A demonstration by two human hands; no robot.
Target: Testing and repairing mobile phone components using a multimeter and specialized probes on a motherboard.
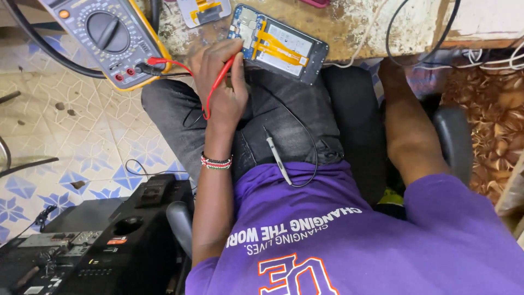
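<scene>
One hand shows: the left hand [221, 82] pinches a red probe [218, 82] against an opened phone [278, 43] at the bench edge. Beside it sits a yellow-cased multimeter [103, 38] with an orange button. The right hand is hidden under the bench, grip untellable.

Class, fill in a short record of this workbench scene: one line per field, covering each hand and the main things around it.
Left hand: grips a red probe lead, tip at the opened phone
Right hand: hidden beneath the table; only the forearm shows
Meter: yellow multimeter, upper left, red lead plugged in
Lap: slim probe on a black wire, lying loose
</scene>
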